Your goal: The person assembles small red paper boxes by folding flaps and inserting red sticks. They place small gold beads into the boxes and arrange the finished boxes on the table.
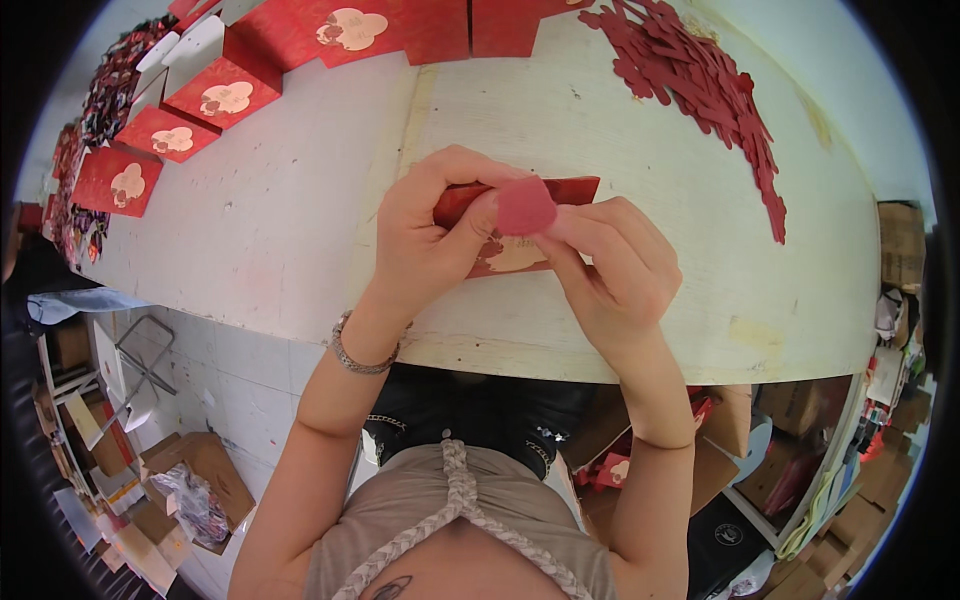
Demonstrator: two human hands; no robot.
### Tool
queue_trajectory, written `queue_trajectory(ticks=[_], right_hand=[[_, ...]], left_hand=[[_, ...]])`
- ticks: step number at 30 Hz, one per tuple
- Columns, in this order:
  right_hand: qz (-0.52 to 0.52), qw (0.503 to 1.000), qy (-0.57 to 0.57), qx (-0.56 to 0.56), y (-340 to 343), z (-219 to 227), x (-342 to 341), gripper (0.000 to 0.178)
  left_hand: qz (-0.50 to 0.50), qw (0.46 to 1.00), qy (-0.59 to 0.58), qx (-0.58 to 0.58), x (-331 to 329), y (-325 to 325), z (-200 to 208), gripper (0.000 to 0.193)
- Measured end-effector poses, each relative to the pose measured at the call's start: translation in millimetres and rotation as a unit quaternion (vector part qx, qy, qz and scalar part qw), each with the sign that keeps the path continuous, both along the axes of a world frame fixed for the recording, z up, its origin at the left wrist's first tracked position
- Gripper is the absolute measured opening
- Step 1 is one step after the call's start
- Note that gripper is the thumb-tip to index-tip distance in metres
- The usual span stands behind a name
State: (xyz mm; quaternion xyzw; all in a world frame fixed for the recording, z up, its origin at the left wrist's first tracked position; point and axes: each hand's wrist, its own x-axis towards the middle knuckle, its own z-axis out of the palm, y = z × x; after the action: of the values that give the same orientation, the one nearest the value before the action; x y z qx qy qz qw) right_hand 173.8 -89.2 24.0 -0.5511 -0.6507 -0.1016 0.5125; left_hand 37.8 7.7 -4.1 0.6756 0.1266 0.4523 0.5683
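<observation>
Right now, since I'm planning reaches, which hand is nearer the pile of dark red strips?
The right hand. It is below the pile in the picture, with open tabletop between; the left hand is farther away, to the right hand's left.

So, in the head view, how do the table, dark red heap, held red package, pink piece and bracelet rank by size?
1. Table
2. Dark red heap
3. Red package, partly hidden by the left hand and right hand
4. Pink piece and bracelet: too alike to rank
</observation>
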Motion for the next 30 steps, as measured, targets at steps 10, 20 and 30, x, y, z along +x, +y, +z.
queue_trajectory(ticks=[10,20,30], right_hand=[[-0.007,0.997,0.066,-0.038,-1,1,-11,0.02],[0.029,0.995,0.086,-0.042,0,-6,-8,0.022],[-0.004,0.99,0.13,-0.055,-1,-2,-16,0.026]], left_hand=[[0.011,0.998,-0.005,0.055,-2,4,-5,0.014],[0.053,0.977,0.018,0.206,-8,9,-7,0.014],[0.052,0.978,0.012,0.199,-8,7,-9,0.012]])
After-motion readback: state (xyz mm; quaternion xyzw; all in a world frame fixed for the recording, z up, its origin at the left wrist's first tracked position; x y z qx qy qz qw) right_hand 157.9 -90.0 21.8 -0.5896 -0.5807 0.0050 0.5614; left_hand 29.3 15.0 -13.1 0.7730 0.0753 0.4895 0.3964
